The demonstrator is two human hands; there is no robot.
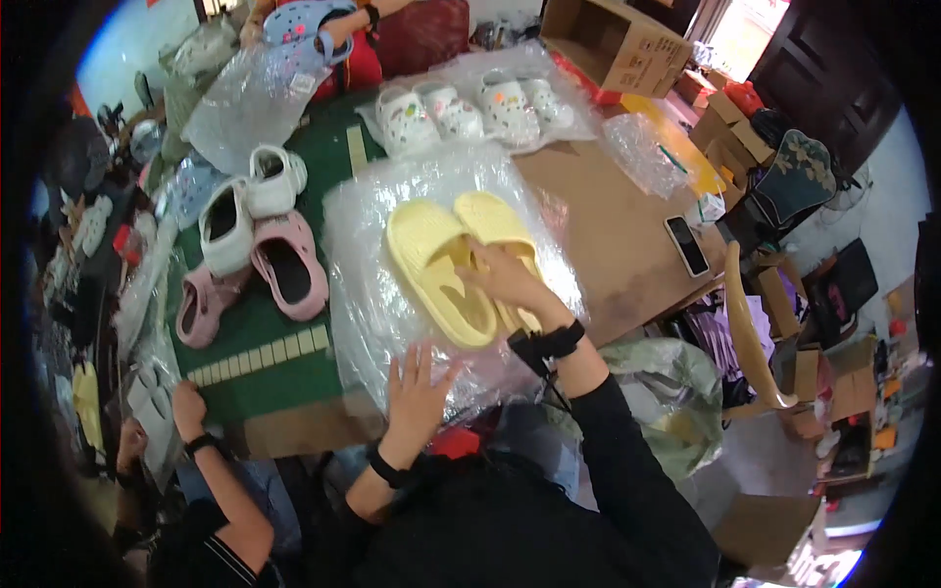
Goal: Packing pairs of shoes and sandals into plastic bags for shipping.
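Note:
A pair of pale yellow slide sandals lies on a stack of clear plastic bags (pixel 368 323) in front of me. My right hand (pixel 512 278) reaches over the right yellow slide (pixel 485 208) and grips it near the strap opening; its fingertips are partly hidden. Beside it, the left yellow slide (pixel 423 230) rests with its heel toward me. My left hand (pixel 417 397) lies with spread fingers on the near edge of the bags, below the slides, holding nothing.
Pink clogs (pixel 291 265) and white clogs (pixel 225 225) stand on the green mat at left. White clogs with charms (pixel 407 120) sit at the back. A phone (pixel 686 245) lies at right. Co-workers' hands show at left (pixel 188 412) and at the far side, by blue clogs (pixel 299 22).

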